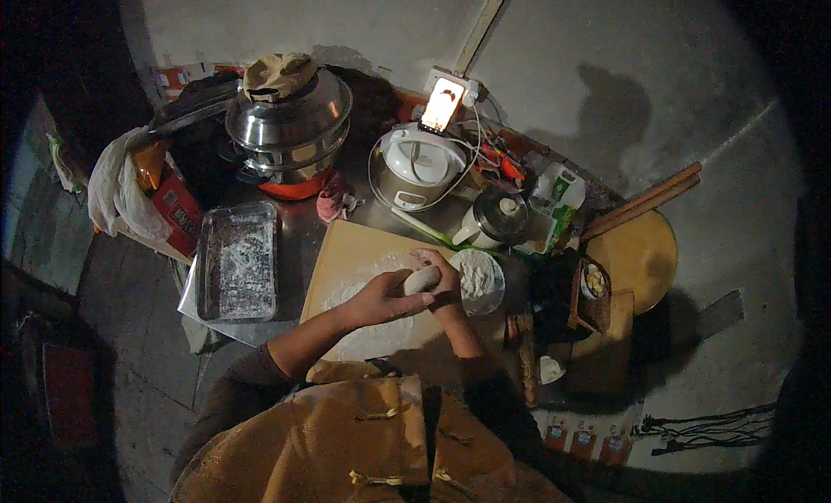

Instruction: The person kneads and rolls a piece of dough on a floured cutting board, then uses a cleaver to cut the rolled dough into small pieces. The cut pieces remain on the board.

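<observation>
Both of my hands hold a rounded lump of pale dough (421,280) just over a floured wooden board (332,254). My left hand (379,300) is closed on its left and near side, with the thumb pointing right. My right hand (447,285) curls round the far and right side of the lump. Part of the dough is covered by the fingers. White flour (368,337) is spread over the board under my forearms. Right beside my right hand is a bowl of flour (476,280). A green onion (421,227) lies along the board's far edge.
A flour-dusted metal tray (238,261) lies left of the board. Behind stand a steel steamer pot (290,122), a rice cooker (420,170) and a lit phone (441,105). At right are a lidded jar (492,219), a small basket (592,288) and a round board (645,256).
</observation>
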`<state>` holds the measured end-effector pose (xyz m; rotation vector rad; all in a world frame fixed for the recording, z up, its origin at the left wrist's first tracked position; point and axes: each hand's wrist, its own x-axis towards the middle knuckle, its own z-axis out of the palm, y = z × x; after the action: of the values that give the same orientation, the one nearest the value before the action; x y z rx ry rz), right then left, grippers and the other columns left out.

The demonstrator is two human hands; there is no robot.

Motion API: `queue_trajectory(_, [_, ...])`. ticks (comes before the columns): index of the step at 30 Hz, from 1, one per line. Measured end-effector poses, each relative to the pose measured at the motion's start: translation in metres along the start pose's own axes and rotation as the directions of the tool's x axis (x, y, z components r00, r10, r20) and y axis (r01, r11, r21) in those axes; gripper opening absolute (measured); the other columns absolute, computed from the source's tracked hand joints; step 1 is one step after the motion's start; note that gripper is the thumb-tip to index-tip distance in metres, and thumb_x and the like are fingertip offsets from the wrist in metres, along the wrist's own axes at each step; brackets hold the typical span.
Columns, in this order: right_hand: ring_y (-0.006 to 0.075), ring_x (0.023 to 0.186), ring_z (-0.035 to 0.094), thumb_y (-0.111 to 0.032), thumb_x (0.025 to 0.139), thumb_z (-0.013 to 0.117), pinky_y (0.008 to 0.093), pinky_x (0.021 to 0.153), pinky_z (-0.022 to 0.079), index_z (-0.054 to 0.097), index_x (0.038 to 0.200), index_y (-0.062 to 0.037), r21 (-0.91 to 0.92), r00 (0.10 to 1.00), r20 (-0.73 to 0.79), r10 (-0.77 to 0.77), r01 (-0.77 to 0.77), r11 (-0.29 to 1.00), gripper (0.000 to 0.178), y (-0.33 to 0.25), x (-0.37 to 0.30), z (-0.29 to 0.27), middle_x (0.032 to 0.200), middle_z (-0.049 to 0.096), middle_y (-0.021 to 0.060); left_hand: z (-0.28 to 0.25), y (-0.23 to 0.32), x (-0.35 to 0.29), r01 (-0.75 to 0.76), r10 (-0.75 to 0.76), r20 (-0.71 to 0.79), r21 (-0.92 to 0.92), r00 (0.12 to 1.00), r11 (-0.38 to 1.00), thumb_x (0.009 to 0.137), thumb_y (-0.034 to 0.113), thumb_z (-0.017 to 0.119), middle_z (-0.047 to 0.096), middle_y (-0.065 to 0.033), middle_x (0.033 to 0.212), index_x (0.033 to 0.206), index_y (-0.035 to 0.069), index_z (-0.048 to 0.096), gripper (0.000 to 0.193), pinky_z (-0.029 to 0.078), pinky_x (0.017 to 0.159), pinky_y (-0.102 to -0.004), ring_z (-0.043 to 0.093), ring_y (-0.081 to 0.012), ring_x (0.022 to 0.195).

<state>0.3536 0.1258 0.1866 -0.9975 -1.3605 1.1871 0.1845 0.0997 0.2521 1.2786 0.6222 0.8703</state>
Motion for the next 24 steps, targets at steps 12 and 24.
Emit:
queue_trajectory(12, [0.0157,0.098,0.059,-0.034,0.085,0.063,0.0304,0.088,0.048,0.056,0.121,-0.0003,-0.042,0.996,0.034,-0.083,0.085,0.996,0.05,-0.007,-0.004,0.002,0.115,0.062,0.0075,-0.006,0.007,-0.005,-0.083,0.08,0.022,0.132,0.997,0.988,0.09,0.035,0.067,0.064,-0.0096,0.094,0.11,-0.006,0.062,0.046,0.048,0.078,-0.0287,0.055,-0.0105,0.087])
queue_trajectory(24, [0.0157,0.092,0.061,-0.021,0.085,0.057,0.03,0.085,0.048,0.056,0.121,-0.0055,-0.009,0.988,0.031,0.149,-0.148,0.989,0.039,-0.009,-0.004,0.009,0.102,0.066,0.0091,-0.006,0.005,-0.011,0.068,-0.047,-0.083,0.271,0.995,0.96,0.086,0.033,0.072,0.063,-0.0006,0.076,0.104,-0.003,0.064,0.041,0.047,0.059,-0.0241,0.056,-0.0068,0.066])
